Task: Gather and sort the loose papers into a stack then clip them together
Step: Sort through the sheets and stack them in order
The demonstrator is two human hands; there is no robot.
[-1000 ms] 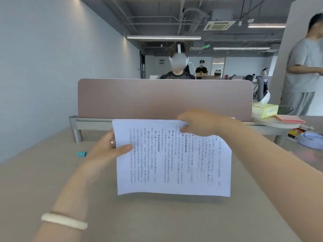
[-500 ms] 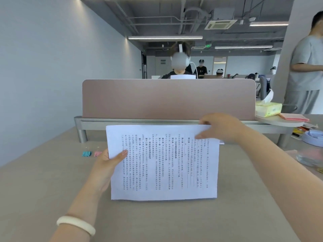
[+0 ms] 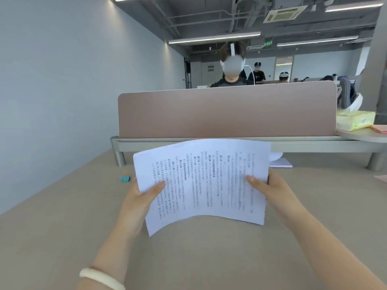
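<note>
You hold the bowed stack of white printed paper sheets (image 3: 205, 185) above the beige desk (image 3: 52, 237), left hand (image 3: 138, 200) pinching its nine o'clock edge, right hand (image 3: 272, 191) its three o'clock edge; a small teal binder clip (image 3: 125, 179) lies at nine o'clock.

We can read nothing outright. The papers (image 3: 201, 185) carry columns of dense black printed characters, too blurred for us to make out. The green sign (image 3: 268, 43) hanging from the ceiling is too small to read.
</note>
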